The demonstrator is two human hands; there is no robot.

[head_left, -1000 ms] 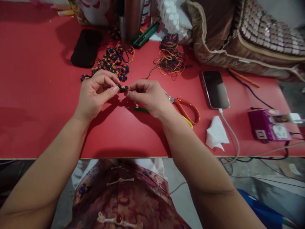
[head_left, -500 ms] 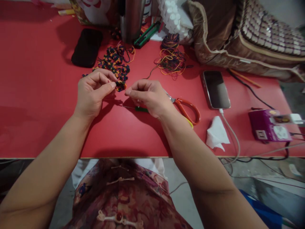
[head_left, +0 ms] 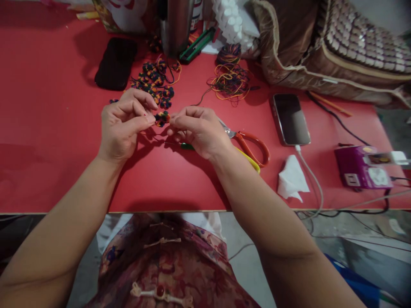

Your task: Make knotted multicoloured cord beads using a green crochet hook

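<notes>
Between my two hands is a small knotted cord flower (head_left: 162,118) in dark green, orange and red. My left hand (head_left: 124,124) pinches its left side between thumb and forefinger. At its right edge the closed fingertips of my right hand (head_left: 197,128) meet it; whether they grip the flower or a thin cord end is too small to tell. Under the right hand lies a thin needle-like tool with a green handle (head_left: 187,146), partly covered. A pile of similar knotted flowers (head_left: 152,81) rests just beyond my left hand.
Orange-handled scissors (head_left: 253,147) and a yellow handle (head_left: 248,160) lie by my right wrist. Tangled cord (head_left: 229,81), a green cutter (head_left: 197,45), a black phone (head_left: 115,64), a charging phone (head_left: 291,119), tissue (head_left: 293,179) and a purple box (head_left: 362,167) surround the red table (head_left: 48,149).
My right fingertips have come in to the flower's right edge, closing the small gap. The flower has turned slightly to show more of its face, and my left hand has shifted slightly left.
</notes>
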